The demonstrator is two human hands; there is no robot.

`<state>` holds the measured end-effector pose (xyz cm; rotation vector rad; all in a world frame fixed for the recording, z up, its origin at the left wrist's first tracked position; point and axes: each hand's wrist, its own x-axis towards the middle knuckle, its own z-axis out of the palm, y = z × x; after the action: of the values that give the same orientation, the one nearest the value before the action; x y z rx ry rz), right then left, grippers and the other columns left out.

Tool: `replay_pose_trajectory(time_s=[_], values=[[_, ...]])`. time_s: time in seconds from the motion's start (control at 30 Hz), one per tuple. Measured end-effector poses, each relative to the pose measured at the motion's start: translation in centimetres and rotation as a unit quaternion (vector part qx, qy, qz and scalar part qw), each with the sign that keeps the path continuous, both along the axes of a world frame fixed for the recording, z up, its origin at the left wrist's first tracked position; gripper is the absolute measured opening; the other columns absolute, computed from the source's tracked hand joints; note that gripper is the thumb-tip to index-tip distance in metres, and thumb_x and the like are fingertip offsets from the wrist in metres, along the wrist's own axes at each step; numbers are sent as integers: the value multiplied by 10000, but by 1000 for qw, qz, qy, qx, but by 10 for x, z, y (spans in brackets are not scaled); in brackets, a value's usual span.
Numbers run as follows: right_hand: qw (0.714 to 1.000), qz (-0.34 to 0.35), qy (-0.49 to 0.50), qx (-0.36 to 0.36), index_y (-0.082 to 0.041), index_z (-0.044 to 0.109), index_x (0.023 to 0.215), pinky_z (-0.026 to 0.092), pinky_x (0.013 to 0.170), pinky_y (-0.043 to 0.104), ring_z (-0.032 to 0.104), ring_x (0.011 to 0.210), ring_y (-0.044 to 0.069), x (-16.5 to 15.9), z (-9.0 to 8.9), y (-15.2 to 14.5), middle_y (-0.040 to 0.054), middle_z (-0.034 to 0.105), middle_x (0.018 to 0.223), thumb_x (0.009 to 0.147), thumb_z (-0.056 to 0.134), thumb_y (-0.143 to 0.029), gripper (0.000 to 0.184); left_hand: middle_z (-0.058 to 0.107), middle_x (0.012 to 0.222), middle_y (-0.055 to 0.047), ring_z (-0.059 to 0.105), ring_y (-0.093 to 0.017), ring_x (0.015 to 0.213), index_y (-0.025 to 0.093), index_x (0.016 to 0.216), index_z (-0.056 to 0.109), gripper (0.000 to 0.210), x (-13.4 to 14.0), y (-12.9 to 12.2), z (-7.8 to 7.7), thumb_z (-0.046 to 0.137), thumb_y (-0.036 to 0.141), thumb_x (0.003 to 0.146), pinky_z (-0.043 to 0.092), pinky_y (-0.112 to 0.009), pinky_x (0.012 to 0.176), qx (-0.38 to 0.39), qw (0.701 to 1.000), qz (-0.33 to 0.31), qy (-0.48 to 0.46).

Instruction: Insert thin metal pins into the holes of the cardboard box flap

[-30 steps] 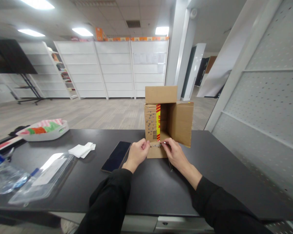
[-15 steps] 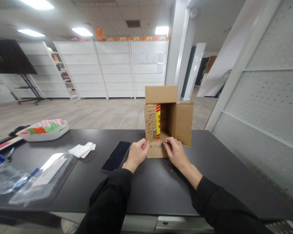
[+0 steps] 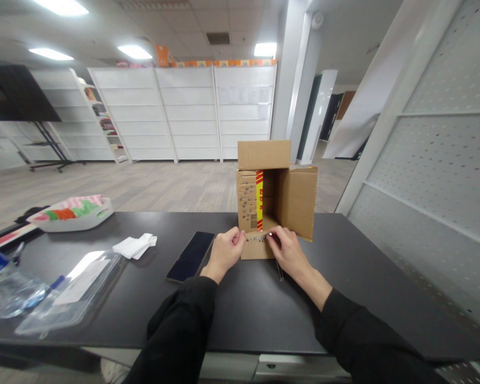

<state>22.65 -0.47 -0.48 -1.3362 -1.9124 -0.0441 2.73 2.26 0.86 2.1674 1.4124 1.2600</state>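
A cardboard box (image 3: 283, 197) stands on its side with its opening facing me and its flaps spread. Small round metal heads dot its left flap (image 3: 247, 200), beside yellow-and-red tape (image 3: 260, 202). Along the lower flap (image 3: 258, 252) runs a row of small metal bits and dark holes. My left hand (image 3: 225, 249) is closed in a pinch at that flap's left edge. My right hand (image 3: 288, 249) pinches a small shiny metal piece at the flap's right upper part; its exact kind is hidden by the fingers. Thin metal pins (image 3: 280, 271) lie just below my right hand.
On the dark table (image 3: 264, 314), a phone (image 3: 191, 256) lies left of my left hand. Farther left are folded white tissue (image 3: 135, 246), a clear plastic case (image 3: 76, 293), a water bottle (image 3: 10, 288) and a white basket (image 3: 74, 223). A perforated panel (image 3: 436, 213) stands at right.
My right hand's fingertips have shifted very slightly left and down, and the shiny piece between them shows a little differently. My left hand and the box stay in place.
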Motion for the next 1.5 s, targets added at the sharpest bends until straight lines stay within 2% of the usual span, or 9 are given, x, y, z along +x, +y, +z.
replay_pose_trajectory(time_s=[0.33,0.73,1.03,1.5], values=[[998,-4,-49,38,-226,550,1078,366,760,344,567,845,224,-1,3,4,66,668,946,948,409,-214,193,278,505,64,281,-72,483,191,570,270,390,0,1,-1,451,363,870,213,-228,521,5,1000,-3,5],[997,5,-48,56,-217,595,1013,360,764,336,568,855,213,0,3,4,62,674,923,956,427,-229,178,271,505,65,278,-72,479,194,568,265,391,0,0,0,453,361,868,218,-229,519,7,1000,-1,4],[997,4,-73,21,-223,629,962,366,785,356,559,901,225,0,7,1,66,661,919,920,469,-204,166,285,510,63,281,-76,484,198,572,263,393,-1,-1,1,447,374,871,228,-226,519,-1,1000,-1,2],[996,-2,-85,25,-216,647,945,364,776,352,545,886,219,1,5,1,57,644,887,924,488,-226,162,280,502,65,274,-73,481,195,567,267,393,-1,0,0,450,368,868,214,-227,516,4,1000,2,2]])
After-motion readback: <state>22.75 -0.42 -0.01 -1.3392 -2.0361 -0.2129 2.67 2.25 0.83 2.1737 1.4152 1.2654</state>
